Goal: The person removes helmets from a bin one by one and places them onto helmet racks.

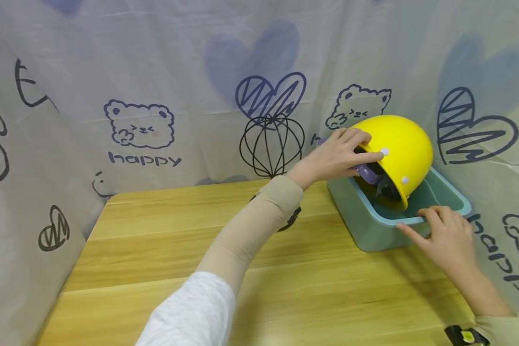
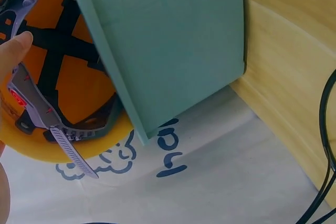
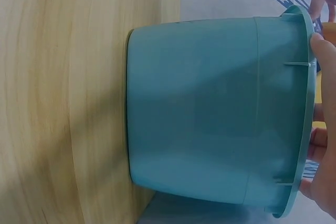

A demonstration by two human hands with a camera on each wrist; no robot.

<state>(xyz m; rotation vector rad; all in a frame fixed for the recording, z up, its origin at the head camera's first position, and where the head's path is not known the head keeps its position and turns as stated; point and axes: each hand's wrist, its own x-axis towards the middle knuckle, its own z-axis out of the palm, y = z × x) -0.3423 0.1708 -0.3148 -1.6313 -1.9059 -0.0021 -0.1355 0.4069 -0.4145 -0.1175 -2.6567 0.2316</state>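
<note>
A yellow hard hat [image 1: 398,149] is tilted over a blue-green plastic bin [image 1: 372,235], its lower edge inside the opening. My left hand [image 1: 337,154] grips the hat's near brim, index finger along the outside of the shell. In the left wrist view the hat's underside shows dark crossed straps [image 2: 63,40] and a grey-purple adjuster band [image 2: 39,100], with the thumb [image 2: 16,51] against it. My right hand [image 1: 450,235] holds the bin's front rim. Seen from the right wrist, its thumb [image 3: 323,51] and fingers lie along that rim.
Behind my left forearm stands a black wire cage-like object [image 1: 272,174], its lower part mostly covered by the sleeve. Wooden tabletop [image 1: 155,240] stretches to the left. Printed fabric [image 1: 155,62] hangs close behind the table and along both sides.
</note>
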